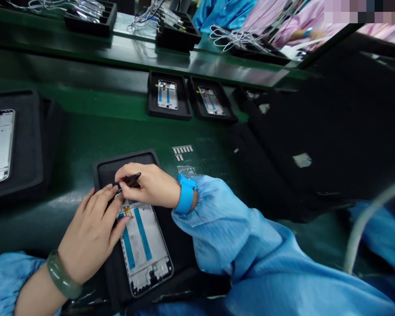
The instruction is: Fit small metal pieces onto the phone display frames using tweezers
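Note:
A silver phone frame [149,250] with two blue strips and an orange flex cable [128,211] lies in a black foam tray [128,160]. Across its upper left edge rests my left hand [94,224], fingers stretched out and thumb near the flex cable. My right hand [149,185] is closed in a pinch over the top end of the frame. It grips black tweezers [133,178], whose back end sticks out past the fingers. The tweezers' tips and the spot they touch are hidden behind my fingers.
Small pale stickers [182,149] lie on the green bench beyond my right wrist. Two trays with phone frames [167,94] [212,100] stand farther back, another tray [23,145] at left. Stacked black foam [335,136] rises at right. Co-workers' sleeves [227,11] show across the bench.

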A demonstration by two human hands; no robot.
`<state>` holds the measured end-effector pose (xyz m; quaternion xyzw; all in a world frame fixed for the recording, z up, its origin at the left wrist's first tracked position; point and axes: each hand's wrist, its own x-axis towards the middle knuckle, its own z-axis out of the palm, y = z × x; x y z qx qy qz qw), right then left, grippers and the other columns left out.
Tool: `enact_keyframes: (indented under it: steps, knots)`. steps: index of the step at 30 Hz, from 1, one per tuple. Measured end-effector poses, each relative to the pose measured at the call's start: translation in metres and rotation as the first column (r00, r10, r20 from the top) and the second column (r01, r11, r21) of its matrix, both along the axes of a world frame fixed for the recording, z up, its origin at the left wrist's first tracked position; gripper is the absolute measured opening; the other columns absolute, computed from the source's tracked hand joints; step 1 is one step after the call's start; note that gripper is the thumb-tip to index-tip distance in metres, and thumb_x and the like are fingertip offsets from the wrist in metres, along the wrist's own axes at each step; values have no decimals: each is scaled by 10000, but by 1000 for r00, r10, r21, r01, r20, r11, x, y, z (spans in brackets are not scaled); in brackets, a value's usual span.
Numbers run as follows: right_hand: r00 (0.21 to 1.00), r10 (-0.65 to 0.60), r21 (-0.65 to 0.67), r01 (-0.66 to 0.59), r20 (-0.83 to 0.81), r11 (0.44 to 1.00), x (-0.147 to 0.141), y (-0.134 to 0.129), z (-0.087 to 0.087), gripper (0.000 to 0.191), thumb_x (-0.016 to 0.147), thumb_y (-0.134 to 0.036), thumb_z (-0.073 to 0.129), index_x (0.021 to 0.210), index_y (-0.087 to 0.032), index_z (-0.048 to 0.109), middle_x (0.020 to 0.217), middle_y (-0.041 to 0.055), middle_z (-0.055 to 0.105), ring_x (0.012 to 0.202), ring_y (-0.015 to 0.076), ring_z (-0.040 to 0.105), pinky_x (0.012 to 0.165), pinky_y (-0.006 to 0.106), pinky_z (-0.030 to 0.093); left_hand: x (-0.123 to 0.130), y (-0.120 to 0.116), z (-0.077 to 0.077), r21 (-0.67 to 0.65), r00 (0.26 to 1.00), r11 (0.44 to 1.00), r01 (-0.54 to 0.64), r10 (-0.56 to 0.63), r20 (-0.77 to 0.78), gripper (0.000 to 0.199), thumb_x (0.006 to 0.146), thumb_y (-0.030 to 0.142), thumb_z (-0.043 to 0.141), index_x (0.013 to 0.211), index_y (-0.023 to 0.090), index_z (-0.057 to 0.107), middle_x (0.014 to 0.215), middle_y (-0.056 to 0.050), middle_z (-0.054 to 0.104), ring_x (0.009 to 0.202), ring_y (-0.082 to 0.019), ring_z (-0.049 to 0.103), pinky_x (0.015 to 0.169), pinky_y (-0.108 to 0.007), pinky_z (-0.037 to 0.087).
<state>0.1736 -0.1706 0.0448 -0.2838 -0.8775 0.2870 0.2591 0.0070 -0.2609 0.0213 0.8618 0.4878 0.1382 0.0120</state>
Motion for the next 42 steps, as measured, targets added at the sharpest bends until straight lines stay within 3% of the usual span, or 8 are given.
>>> enact_keyframes:
  steps: [5, 8, 11, 14, 22, 32, 39, 42]
  knots:
    - [999, -24, 60, 27, -49, 998, 1, -4, -6, 106, 800, -145, 482, 861, -147, 569, 810, 31, 621, 739, 115, 580, 682, 222, 463, -2, 0, 2, -14, 1000, 1000, 1, -1, -10, 381, 881, 352, 415, 1181, 130, 490, 1199, -136, 518, 1133, -272, 465, 971, -492, 378]
    - [968, -174, -62, 165, -179, 984, 5, -5, -14, 76, 792, -157, 514, 837, -149, 574, 809, 17, 628, 734, 95, 593, 682, 198, 472, -3, 1, 3, -40, 1000, 999, -1, 0, -15, 407, 878, 384, 415, 1209, 154, 479, 1225, -124, 514, 1161, -269, 453, 983, -495, 363]
    - [949, -235, -193, 195, -210, 962, 9, -5, -17, 79, 796, -198, 541, 846, -150, 578, 808, 9, 636, 705, 85, 598, 628, 184, 478, -2, 1, 4, -66, 1000, 998, -5, 4, -16, 451, 861, 426, 437, 1226, 162, 472, 1227, -124, 517, 1172, -274, 450, 988, -496, 358]
    - [954, -211, -213, 166, -211, 963, 9, -6, -14, 86, 795, -191, 547, 855, -145, 587, 823, 13, 644, 700, 81, 601, 610, 175, 484, -2, 1, 4, -70, 1000, 998, -7, 6, -11, 461, 852, 437, 449, 1216, 156, 482, 1227, -131, 517, 1172, -279, 453, 988, -497, 357]
    - [967, -129, -44, 122, -218, 992, 6, -9, -13, 136, 814, -206, 555, 900, -121, 617, 841, 35, 667, 772, 93, 623, 736, 185, 499, -2, 1, 2, -68, 1000, 998, -7, 6, -10, 457, 862, 420, 435, 1224, 142, 469, 1218, -136, 521, 1165, -276, 452, 986, -502, 358]
    - [964, -139, -51, 130, -228, 990, 5, -11, -14, 134, 820, -242, 561, 886, -144, 624, 864, 23, 680, 803, 95, 634, 764, 194, 509, -1, 2, 4, -82, 1000, 997, -12, 12, -1, 453, 858, 411, 437, 1224, 146, 466, 1200, -137, 530, 1148, -285, 468, 979, -509, 366]
    - [948, -255, -147, 229, -192, 962, 3, -13, -12, 117, 818, -221, 549, 880, -145, 614, 810, 5, 670, 698, 70, 624, 641, 152, 498, -1, 1, 4, -90, 1000, 996, -17, 17, -2, 441, 861, 401, 439, 1224, 153, 466, 1216, -137, 518, 1168, -284, 453, 989, -504, 361]
    - [952, -230, -114, 210, -201, 971, 2, -13, -12, 107, 807, -213, 559, 866, -148, 622, 830, 10, 675, 746, 81, 629, 692, 161, 497, -1, 1, 5, -88, 1000, 996, -16, 15, -6, 443, 862, 404, 439, 1221, 147, 466, 1219, -139, 516, 1163, -284, 454, 989, -507, 360]
